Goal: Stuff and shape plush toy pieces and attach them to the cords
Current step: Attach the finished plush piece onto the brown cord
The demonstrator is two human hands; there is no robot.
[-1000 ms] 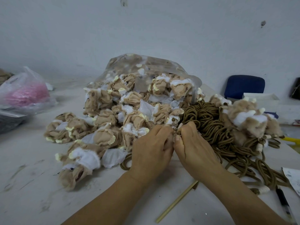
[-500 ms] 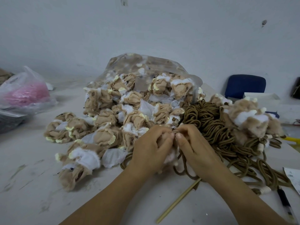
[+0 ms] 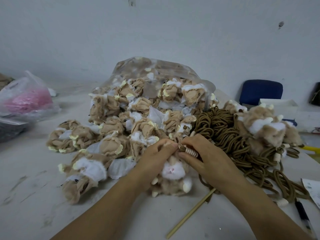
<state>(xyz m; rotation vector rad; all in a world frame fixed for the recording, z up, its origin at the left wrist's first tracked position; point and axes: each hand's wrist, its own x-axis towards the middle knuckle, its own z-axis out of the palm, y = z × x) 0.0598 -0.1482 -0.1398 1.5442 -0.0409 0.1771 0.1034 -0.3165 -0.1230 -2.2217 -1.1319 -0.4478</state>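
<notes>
Brown cord end [image 3: 183, 149] between hands [image 3: 180, 160]

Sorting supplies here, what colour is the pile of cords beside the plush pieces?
The cords are olive brown, seen best in the head view.

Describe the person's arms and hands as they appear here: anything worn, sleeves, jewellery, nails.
Both forearms are bare up to the bottom edge of the picture; no sleeves show. The left hand and right hand wear no gloves, and no rings, bracelets or watch are visible. The nails that show are short and unpainted. No markings or tattoos can be seen.
</notes>
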